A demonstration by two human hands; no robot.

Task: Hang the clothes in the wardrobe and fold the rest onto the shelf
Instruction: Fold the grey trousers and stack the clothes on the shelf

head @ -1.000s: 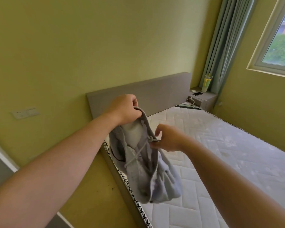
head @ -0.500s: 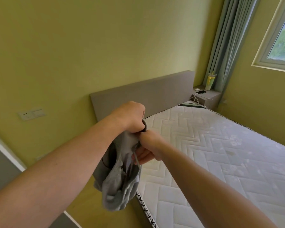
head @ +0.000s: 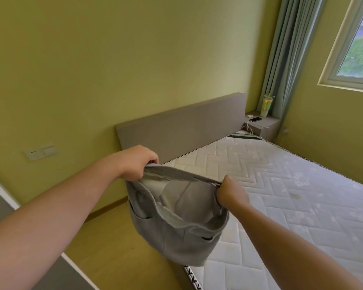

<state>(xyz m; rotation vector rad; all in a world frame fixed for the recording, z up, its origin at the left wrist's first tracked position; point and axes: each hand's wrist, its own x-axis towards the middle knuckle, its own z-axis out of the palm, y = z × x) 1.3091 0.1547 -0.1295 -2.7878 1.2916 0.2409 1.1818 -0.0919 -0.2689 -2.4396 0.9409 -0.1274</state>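
Note:
A pair of grey shorts point(head: 176, 233) hangs in the air over the left edge of the bed, waistband stretched open towards me. My left hand point(head: 137, 163) grips the waistband at its far left end. My right hand point(head: 231, 192) grips the waistband at its right end, fingers curled round the fabric. The pale inner lining and two pocket slits show. No wardrobe, hanger or shelf is in view.
A bare quilted white mattress point(head: 281, 195) fills the right side, with a grey headboard point(head: 182, 130) against the yellow-green wall. A bedside ledge point(head: 262, 124) holds a phone, cables and a cup. Curtain and window are at the far right. Wooden floor lies left of the bed.
My hands were together on the bunched shorts; they have moved apart and pulled the waistband wide, so the shorts now hang open and spread.

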